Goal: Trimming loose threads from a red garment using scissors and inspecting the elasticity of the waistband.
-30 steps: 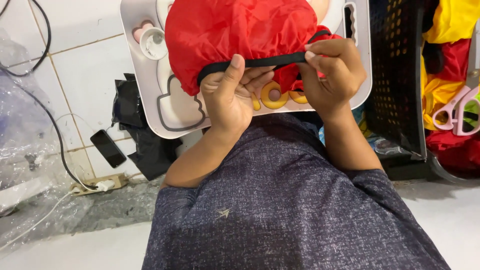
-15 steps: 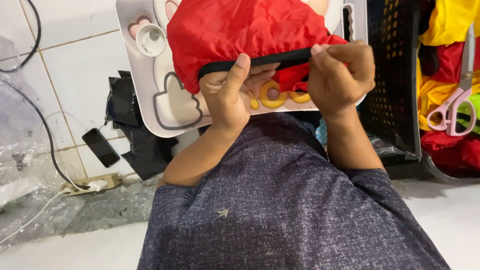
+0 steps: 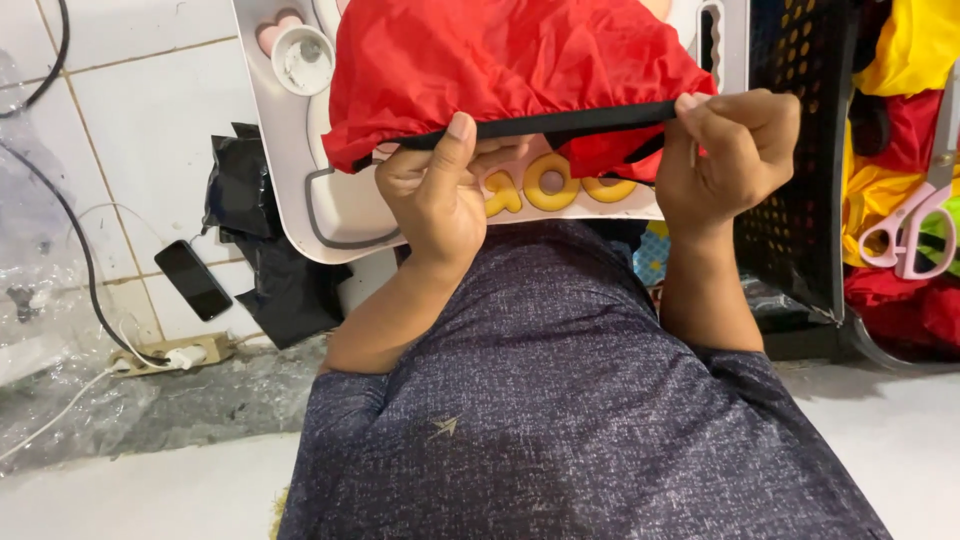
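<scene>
Head camera is looking straight down my front, and I am seeing both hands raised over a white plastic tray table (image 3: 300, 215) that is lying across my lap. My left hand (image 3: 435, 190) is pinching the black elastic band (image 3: 560, 122) of a red fabric piece (image 3: 500, 70), thumb pressing on top of the band and the other fingers curling underneath. My right hand (image 3: 735, 150) is gripping the same band at its other end, fingertips closing tightly on it near the tray's right edge. The band is stretching taut between the two hands, and the red fabric is bunching over the middle of the tray, covering most of it. A small white cup (image 3: 302, 55) is sitting in the tray's left corner. A black phone (image 3: 193, 279) is lying on the tiled floor to the left, and a black perforated basket (image 3: 795, 200) is standing to the right, with pink-handled scissors (image 3: 915, 235) beyond it.
</scene>
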